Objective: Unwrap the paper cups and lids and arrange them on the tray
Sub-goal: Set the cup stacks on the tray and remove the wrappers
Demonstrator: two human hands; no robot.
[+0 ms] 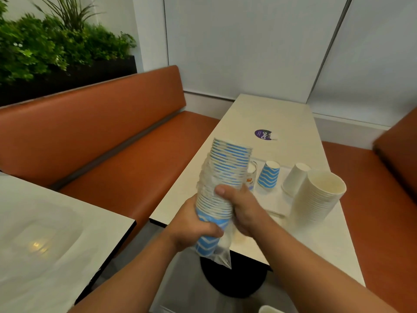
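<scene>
Cups in blue and white wave print, a tall nested stack (223,177), sit in both my hands above the near edge of the worktop (266,114), leaning slightly to the right at the top. My left hand (196,224) is curled round the bottom of the stack, thumb across the lowest cup. My right hand (241,206) wraps the middle of the stack from the right side, thumb lying across the front. A clear plastic wrapper (222,254) is bunched down over the lower part of the stack and hangs loose below the bottom cup; the upper cups stand bare.

On the worktop beyond my hands, a single blue wave cup (269,174) stands upside down, and just right of it a plain white cup (294,178) also stands upside down. Right of that, a stack of plain white cups (319,195) rests with its mouth upward, tilted toward me. A glass mug (251,175) shows partly behind the held stack. I see a pale flat surface under these cups, but cannot tell whether it is a tray. A round purple sticker (262,134) lies farther back on the worktop. An orange bench (101,136) runs along the left, with green plants (45,46) behind it.
</scene>
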